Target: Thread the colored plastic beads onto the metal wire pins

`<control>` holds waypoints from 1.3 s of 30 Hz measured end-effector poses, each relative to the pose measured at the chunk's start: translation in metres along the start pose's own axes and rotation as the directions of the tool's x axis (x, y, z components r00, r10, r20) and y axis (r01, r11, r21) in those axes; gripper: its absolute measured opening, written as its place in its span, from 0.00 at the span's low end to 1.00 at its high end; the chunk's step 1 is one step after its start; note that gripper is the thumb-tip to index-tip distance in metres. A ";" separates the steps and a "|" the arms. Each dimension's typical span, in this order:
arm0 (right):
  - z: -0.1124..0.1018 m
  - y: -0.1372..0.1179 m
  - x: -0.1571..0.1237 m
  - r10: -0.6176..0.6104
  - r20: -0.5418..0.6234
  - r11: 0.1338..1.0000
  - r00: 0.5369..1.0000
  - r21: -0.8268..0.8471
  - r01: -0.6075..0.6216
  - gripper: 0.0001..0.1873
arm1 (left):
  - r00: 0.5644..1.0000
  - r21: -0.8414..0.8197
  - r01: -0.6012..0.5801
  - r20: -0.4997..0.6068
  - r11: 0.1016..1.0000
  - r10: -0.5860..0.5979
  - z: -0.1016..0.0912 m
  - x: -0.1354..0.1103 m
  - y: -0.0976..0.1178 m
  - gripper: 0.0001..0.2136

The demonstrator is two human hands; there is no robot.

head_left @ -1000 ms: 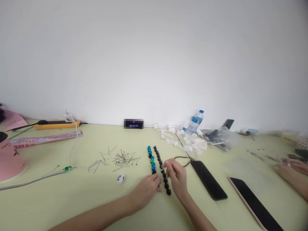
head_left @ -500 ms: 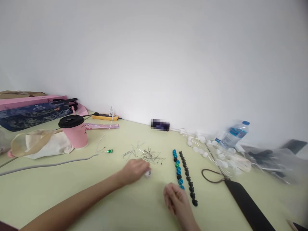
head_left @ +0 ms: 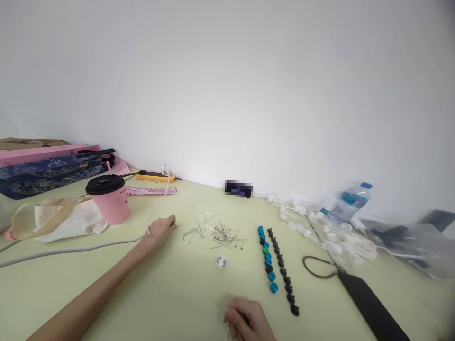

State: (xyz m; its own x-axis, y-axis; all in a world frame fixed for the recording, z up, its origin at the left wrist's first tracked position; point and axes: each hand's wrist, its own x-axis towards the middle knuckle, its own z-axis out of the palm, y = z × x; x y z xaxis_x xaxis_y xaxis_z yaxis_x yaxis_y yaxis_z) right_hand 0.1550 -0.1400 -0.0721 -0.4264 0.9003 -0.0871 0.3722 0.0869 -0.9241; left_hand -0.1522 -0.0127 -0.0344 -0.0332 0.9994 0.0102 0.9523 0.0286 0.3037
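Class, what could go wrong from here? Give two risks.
The left hand, at the small shiny green piece, might snag the thin white cable beside it. The right hand, near the line of small round blue, black and green pieces, might brush them out of line.

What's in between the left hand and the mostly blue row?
Between the left hand and that row, the head view shows bent wires, thin metal pins and a round white piece.

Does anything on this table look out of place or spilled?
Nothing looks spilled. The thin metal pieces left of the neat multicoloured row and black row look untidy: they lie jumbled, pointing every way.
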 end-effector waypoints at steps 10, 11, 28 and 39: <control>0.000 0.010 0.006 0.070 -0.056 0.990 0.996 0.128 -0.063 0.24 | 0.897 -0.969 0.184 0.097 -0.165 0.431 -0.013 0.009 0.111 0.11; -0.003 0.005 0.009 0.067 -0.060 0.987 0.996 0.151 -0.057 0.22 | 0.896 -0.954 0.199 0.085 -0.222 0.435 -0.015 0.011 0.121 0.10; -0.090 -0.115 0.056 -0.381 -0.556 0.919 0.739 -0.140 0.368 0.06 | 0.867 -0.970 0.200 0.108 -0.141 0.487 -0.022 0.007 0.154 0.10; -0.093 -0.092 0.074 -0.555 -0.499 0.819 0.666 -0.468 0.331 0.08 | 0.901 -0.990 0.087 0.124 0.107 0.415 -0.006 0.001 0.162 0.10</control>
State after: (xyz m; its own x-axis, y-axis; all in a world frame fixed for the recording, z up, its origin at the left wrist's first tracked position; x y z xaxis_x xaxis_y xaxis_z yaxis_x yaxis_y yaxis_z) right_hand 0.1661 -0.0415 0.0414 -0.0785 0.7640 0.6404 0.5494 0.5692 -0.6118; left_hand 0.0004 -0.0067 0.0209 0.4031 0.9150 0.0169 -0.2018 0.0708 0.9769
